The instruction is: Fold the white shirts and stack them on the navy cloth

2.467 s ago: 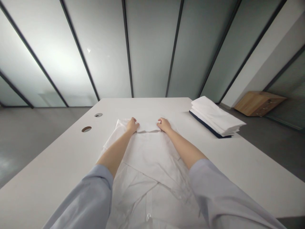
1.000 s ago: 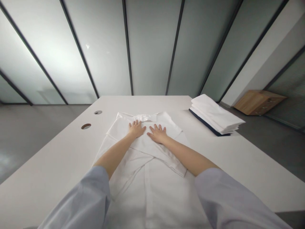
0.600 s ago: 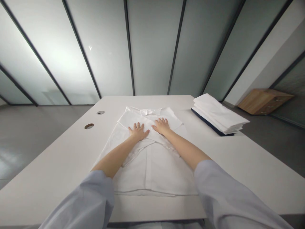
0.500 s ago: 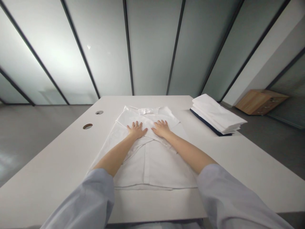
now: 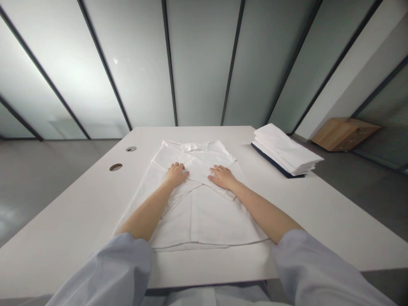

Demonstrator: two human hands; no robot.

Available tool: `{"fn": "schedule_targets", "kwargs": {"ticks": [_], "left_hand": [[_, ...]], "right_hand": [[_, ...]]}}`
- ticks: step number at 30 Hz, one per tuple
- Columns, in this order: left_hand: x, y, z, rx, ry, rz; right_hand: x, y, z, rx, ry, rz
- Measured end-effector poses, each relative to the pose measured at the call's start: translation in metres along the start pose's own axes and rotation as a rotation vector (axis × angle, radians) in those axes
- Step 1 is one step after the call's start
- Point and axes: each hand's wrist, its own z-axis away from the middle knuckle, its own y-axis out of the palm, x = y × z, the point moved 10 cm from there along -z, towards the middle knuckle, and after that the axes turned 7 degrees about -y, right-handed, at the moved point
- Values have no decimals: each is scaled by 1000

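Note:
A white shirt [image 5: 204, 208] lies spread face-down on the white table [image 5: 318, 212], collar [image 5: 191, 146] at the far end and both sleeves folded across its back. My left hand [image 5: 176, 174] rests on the left folded sleeve, fingers slightly curled and pressing the cloth. Flat on the right folded sleeve lies my right hand [image 5: 224, 177], its fingers stretched out. Neither hand holds anything. Light blue sleeves cover my upper arms.
A stack of folded white cloths on a dark blue one [image 5: 285, 154] sits at the table's far right. Two round cable holes [image 5: 115, 167] mark the left side. A wooden cabinet [image 5: 346, 134] stands on the floor to the right. Glass panels rise behind the table.
My hands left the collar, came back to the middle of the shirt and then slid apart. The shirt now lies flatter, with its lower hem fully on the table.

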Motion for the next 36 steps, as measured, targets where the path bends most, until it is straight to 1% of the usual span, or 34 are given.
{"fn": "schedule_targets", "kwargs": {"ticks": [7,17,24,27,30,36], "left_hand": [[4,-1,3,-9,13,30],[3,-4,5,-5,17,3],[-1,-6,8,4,33,-79],[-6,-8,11,12,44,-134],[-14,-9,16,61,58,-198],[-33,-17,34,218,92,-334]], "right_hand": [[0,2,-1,7,-6,-22],[0,1,-2,-14,-14,-21],[1,0,-1,-8,-20,-3],[3,-1,0,-3,-21,4],[6,-2,1,4,-11,13],[3,7,1,53,12,42]]}}
